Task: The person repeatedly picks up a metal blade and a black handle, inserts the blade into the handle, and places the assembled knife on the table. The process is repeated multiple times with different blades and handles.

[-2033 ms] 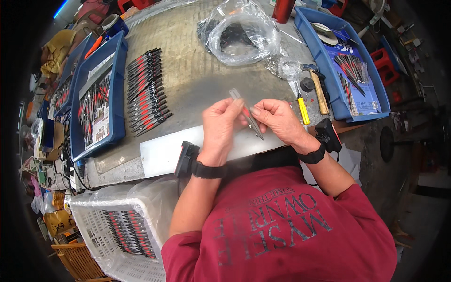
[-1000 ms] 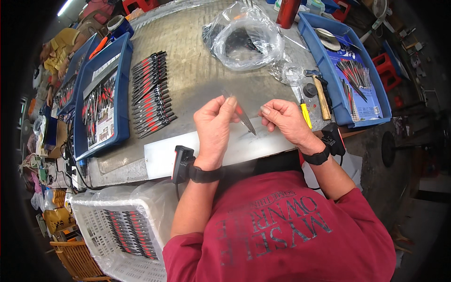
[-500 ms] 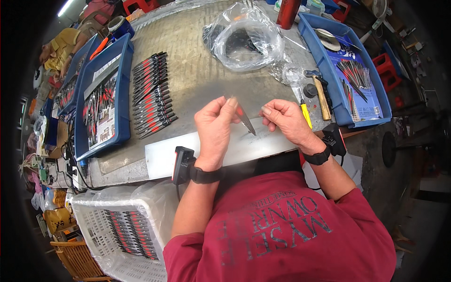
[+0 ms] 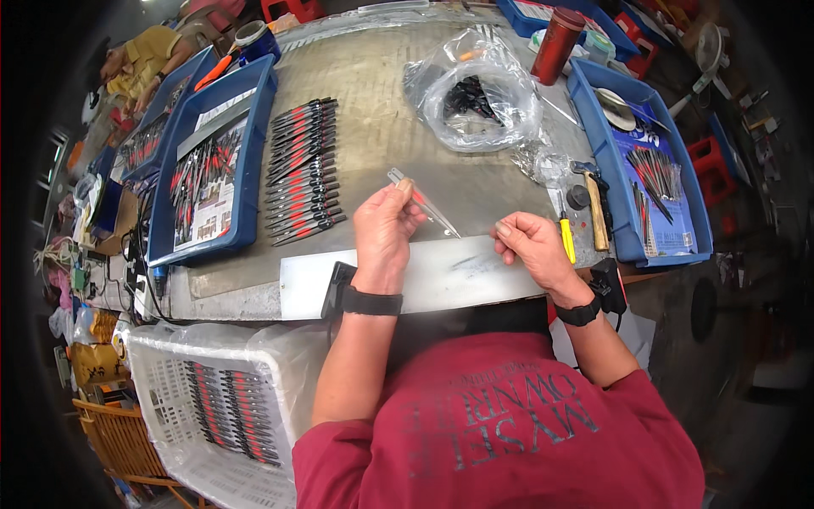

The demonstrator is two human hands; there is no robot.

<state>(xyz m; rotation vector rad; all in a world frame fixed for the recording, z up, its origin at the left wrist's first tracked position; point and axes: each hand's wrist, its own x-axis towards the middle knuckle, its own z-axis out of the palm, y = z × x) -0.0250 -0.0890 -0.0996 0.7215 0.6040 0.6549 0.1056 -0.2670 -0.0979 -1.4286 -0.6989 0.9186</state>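
Hands sit over the near edge of the grey metal worktable [image 4: 381, 102], and the work looks partway through, judging by the piles. Left hand [image 4: 383, 233] pinches a slim clear plastic sleeve with a red-and-dark tool inside [image 4: 421, 202] between thumb and fingertips, holding it tilted just above the table, upper end toward the far left, lower tip pointing toward the right hand [image 4: 530, 248]. Right hand is loosely curled, thumb pressed to forefinger; whether it pinches something small cannot be told, and it stands just apart from the sleeve tip. Done so far, as judged: a neat row of bagged red-and-black tools [image 4: 303, 170] lies on the table left of the hands, and more of the same fill the white plastic basket lined with clear film [image 4: 216, 407] at lower left. Left to do, as judged: loose dark tools sit in the crumpled clear plastic bag [image 4: 475, 97] at the far side, and more lie in the blue plastic tray on the right [image 4: 657, 178]; another blue plastic tray on the left [image 4: 208, 182] holds red-handled pieces with printed paper. Yellow-handled screwdriver [image 4: 565, 237] and wooden-handled hammer [image 4: 593, 204] lie beside the right hand, untouched. Dark red cylindrical bottle [image 4: 558, 44] stands at the far edge.
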